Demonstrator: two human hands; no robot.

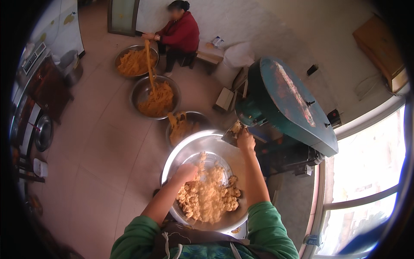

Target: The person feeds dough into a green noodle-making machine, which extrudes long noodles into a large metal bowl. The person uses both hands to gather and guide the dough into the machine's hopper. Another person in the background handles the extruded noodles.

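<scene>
L hand [188,172] is at the crumbly dough [207,196], lower ctr of frame, inside a big metal basin [185,147]; can't tell if it's gripping any. R hand [246,140] is by the green machine [284,95], ctr-right, grip hidden tbh. Person in red [184,31], upper ctr, w/ orange strips [149,58].

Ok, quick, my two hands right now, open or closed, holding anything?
Left hand: at the crumbly mixture in the basin; grip can't be told.
Right hand: beside the green machine; open or closed can't be told.
</scene>
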